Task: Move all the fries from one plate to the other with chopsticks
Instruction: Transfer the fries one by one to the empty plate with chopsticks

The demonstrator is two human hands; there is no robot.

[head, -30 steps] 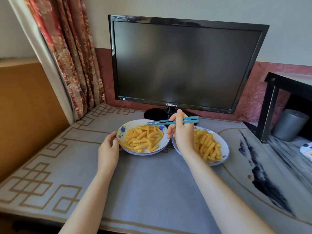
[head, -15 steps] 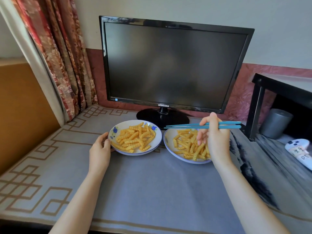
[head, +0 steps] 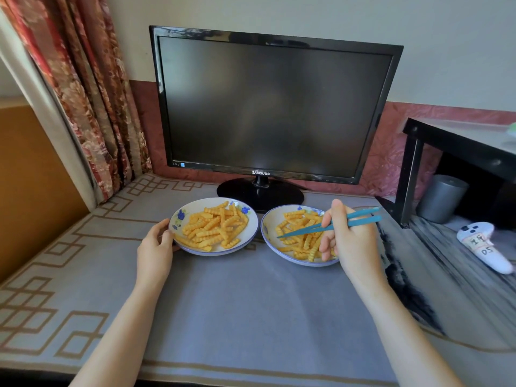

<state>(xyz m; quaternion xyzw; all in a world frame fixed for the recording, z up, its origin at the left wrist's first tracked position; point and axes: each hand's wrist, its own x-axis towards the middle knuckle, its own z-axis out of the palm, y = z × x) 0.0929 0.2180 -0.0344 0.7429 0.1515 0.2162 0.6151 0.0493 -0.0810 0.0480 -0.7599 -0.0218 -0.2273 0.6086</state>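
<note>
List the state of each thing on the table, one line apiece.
Left plate, holds fries; left hand grips its rim.
Right plate, holds a second pile of fries.
Chopsticks, held in right hand, tips close together over the right plate, no fry visibly pinched.
Monitor, upright, screen dark.
White controller, lying on its side.

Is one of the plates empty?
No, the left plate and the right plate both hold fries.
</note>
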